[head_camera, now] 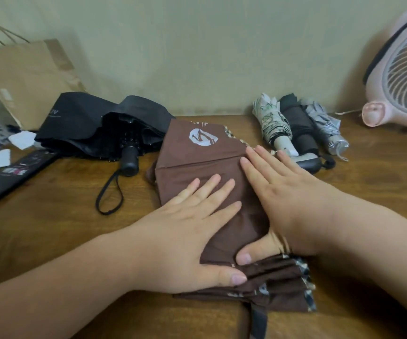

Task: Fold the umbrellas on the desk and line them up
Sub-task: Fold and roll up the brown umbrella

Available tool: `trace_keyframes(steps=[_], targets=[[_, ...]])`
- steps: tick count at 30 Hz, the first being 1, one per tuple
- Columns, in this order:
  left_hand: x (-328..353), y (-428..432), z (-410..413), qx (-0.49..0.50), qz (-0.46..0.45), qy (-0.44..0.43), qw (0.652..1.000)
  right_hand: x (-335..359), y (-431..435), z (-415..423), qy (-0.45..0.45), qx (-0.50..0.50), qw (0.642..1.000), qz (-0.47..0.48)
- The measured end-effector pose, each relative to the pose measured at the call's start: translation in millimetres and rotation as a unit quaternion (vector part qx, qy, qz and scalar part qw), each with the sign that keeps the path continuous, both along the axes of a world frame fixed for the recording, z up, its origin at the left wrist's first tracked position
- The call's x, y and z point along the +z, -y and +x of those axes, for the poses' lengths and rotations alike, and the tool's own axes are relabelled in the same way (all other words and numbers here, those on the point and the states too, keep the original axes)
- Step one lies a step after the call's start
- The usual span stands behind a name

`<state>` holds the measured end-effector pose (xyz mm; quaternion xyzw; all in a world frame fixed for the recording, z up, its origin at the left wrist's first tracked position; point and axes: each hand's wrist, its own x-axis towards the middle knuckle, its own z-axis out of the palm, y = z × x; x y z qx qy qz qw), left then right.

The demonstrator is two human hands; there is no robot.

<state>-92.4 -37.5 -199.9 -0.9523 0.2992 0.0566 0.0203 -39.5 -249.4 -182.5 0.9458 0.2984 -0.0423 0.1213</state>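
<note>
Head: left hand, right hand pressed flat on brown umbrella (white logo).

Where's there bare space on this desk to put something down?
The desk is bare near left, in front of the black umbrella, and at right, past the rolled umbrellas, before the fan. Back left is crowded.

Flattened brown umbrella lies between black umbrella and rolled umbrellas.
</note>
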Motion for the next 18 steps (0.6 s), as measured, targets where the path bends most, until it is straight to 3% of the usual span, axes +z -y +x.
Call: trace_keyframes(steps=[3,4,6,9,11,15,18], targets=[[5.4,4.2,-3.3,-0.007,0.028,-0.036,0.999,11.7,13.3,-3.4,-0.023,-0.021,0.999,-0.024],[6.6,5.3,-4.6,-0.009,0.027,-0.046,0.999,14.0,13.9,0.6,-0.026,-0.003,1.0,0.005],[6.9,6.1,-6.6,-0.017,0.021,-0.056,0.998,16.4,9.1,10.1,-0.036,0.03,0.986,0.161],[7.7,6.7,-7.7,-0.021,0.02,-0.058,0.998,0.7,1.5,6.8,0.009,0.087,0.886,0.455],[9.1,10.3,-8.2,-0.026,0.01,-0.062,0.998,-9.5,-7.7,-2.5,-0.002,0.09,0.832,0.547],[4.1,19.6,-9.6,-0.064,-0.01,-0.028,0.997,-13.7,-31.8,-7.3,-0.101,0.034,0.802,0.587],[-1.6,19.4,-11.8,-0.07,-0.008,-0.011,0.997,-21.7,-41.1,-1.7,-0.115,0.019,0.822,0.558]])
